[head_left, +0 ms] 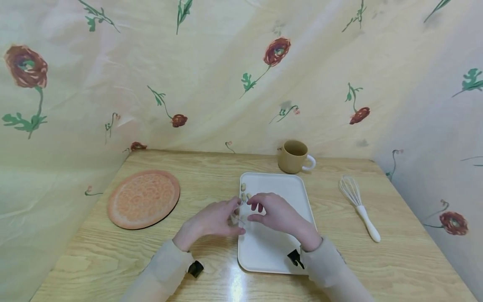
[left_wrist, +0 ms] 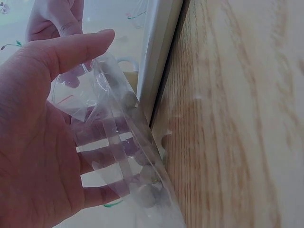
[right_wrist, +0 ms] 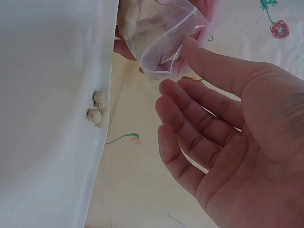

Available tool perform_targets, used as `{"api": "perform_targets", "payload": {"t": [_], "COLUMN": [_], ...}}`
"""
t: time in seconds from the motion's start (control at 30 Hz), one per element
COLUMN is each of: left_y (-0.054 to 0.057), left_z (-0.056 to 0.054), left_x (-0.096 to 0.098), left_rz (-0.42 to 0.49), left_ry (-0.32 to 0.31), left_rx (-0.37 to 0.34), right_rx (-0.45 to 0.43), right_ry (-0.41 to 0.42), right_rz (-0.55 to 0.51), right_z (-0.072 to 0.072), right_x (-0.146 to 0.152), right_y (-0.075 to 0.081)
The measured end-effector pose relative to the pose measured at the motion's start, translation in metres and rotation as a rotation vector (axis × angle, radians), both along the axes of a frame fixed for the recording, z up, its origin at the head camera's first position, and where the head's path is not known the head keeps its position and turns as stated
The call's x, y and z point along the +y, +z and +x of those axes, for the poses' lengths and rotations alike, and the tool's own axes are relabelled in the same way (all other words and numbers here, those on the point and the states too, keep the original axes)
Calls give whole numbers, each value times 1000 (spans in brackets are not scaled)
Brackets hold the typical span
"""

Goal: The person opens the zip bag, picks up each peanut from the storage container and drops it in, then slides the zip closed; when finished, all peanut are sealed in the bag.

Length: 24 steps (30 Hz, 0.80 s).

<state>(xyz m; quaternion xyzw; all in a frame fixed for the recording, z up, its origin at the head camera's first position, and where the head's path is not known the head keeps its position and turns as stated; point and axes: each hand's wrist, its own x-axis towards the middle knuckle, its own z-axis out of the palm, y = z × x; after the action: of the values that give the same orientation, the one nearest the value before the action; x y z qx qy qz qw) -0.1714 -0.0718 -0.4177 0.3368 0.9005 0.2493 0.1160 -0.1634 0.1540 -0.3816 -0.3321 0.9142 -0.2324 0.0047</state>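
My left hand holds a clear zip bag over the left rim of a white rectangular tray. In the left wrist view its fingers lie behind the bag and the thumb stands at the top. Several beige lumps, which look like peanuts in their shells, show through the plastic. My right hand hovers above the tray, fingers loosely bent and apart from the thumb. Its thumb tip is close to the bag's zip edge; whether they touch, I cannot tell. A few loose peanuts lie along the tray's rim.
A tan mug with a white handle stands behind the tray. To the right lies a whisk with a white handle. A round orange patterned mat is at the left. Flowered cloth hangs behind the wooden table.
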Motion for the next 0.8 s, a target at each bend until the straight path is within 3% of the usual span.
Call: {"api": "perform_targets", "payload": {"t": [0.8], "left_y": [-1], "left_z": [0], "left_x": [1], "left_rz": [-19], "left_ry": [24], "left_rx": [-8], "right_rx": [-44], "right_ry": [-15], "right_rz": [-11], "right_z": [-7], "right_x": [9], "right_y": [0]}}
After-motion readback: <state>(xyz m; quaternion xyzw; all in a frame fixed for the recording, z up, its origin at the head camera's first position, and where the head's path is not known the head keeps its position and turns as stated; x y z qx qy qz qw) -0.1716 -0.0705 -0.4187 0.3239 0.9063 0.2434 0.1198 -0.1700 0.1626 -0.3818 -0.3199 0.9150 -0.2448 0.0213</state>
